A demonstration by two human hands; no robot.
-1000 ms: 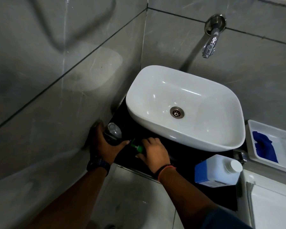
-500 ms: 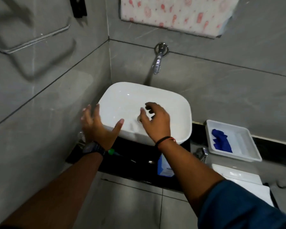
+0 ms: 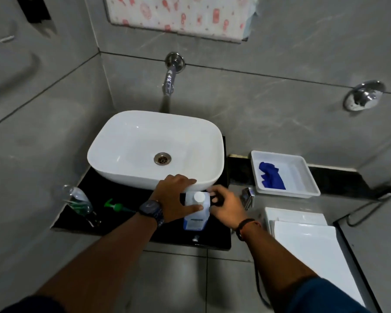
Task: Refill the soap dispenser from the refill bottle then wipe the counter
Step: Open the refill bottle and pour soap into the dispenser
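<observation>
Hands on the refill bottle — standing upright on the black desk, just in front of the white basin. Left hand wrapped around the bottle's left side, thumb across its front. Right hand curled at the right shoulder beside the white cap, fingers half closed; whether touching the cap, cannot tell. Well apart to the left, the clear soap dispenser sitting open, its green pump lying loose on the desk beside it. Blue cloth waiting in a white tray to the right.

Risks from here, as judgement: cap twisted off while squeezing the soft body — soap spurting onto the desk. Narrow dispenser mouth, so a fast pour likely to overflow or miss. Loose pump easily knocked off the edge by a passing forearm. Slippery fingers afterwards, bottle likely to slide.
</observation>
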